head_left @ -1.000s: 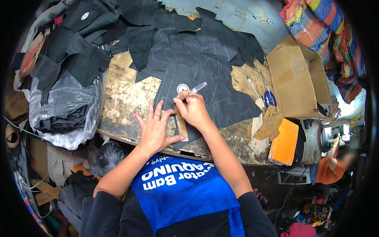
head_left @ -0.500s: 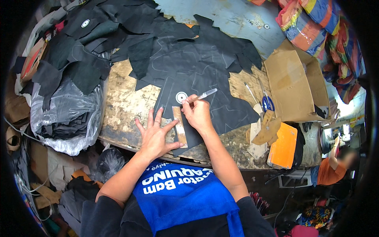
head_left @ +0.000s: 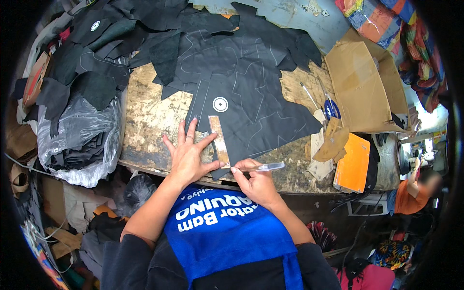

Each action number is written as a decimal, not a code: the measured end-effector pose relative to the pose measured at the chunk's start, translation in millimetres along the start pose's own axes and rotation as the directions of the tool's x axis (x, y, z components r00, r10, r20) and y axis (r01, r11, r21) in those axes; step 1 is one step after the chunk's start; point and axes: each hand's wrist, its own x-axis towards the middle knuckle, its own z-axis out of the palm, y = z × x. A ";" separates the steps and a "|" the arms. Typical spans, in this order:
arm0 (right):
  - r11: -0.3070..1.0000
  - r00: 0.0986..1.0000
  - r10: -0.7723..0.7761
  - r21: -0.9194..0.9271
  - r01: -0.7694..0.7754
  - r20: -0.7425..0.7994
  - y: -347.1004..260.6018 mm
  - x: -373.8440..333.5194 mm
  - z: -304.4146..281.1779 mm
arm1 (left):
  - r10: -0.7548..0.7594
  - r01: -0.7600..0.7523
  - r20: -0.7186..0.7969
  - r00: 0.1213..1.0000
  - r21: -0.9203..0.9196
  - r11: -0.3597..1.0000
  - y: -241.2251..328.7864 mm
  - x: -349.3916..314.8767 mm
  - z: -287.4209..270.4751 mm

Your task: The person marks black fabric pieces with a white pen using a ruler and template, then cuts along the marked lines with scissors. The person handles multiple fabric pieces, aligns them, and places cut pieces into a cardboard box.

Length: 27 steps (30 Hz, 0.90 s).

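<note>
A black leather sheet [head_left: 246, 92] with pale drawn outlines lies over the worn wooden table, and a white ring-shaped disc [head_left: 220, 104] rests on it. My left hand [head_left: 191, 157] is spread, its thumb and index finger pressing along a narrow ruler-like strip [head_left: 220, 142] near the sheet's close edge. In my right hand [head_left: 256, 181] a clear-barrelled pen [head_left: 263, 167] is pinched, pointing left, its tip by the strip's near end. The tip itself is mostly hidden by my fingers.
At right stand an open cardboard box [head_left: 360, 87], blue-handled scissors [head_left: 331, 109], brown pattern pieces [head_left: 332, 140] and an orange pad [head_left: 352, 163]. A plastic bag [head_left: 79, 145] of black pieces sits left, below piled leather scraps [head_left: 116, 29]. A person in orange [head_left: 410, 195] is far right.
My right hand has moved toward me with the pen, from the strip's far end to its near end. My left hand stays pressed on the strip. The view has shifted slightly.
</note>
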 end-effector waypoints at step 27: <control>0.980 0.973 -0.167 0.083 0.182 -0.161 25.6 16.5 24.1 | -0.095 0.045 -0.173 0.980 -0.274 0.961 -17.2 -17.7 -22.6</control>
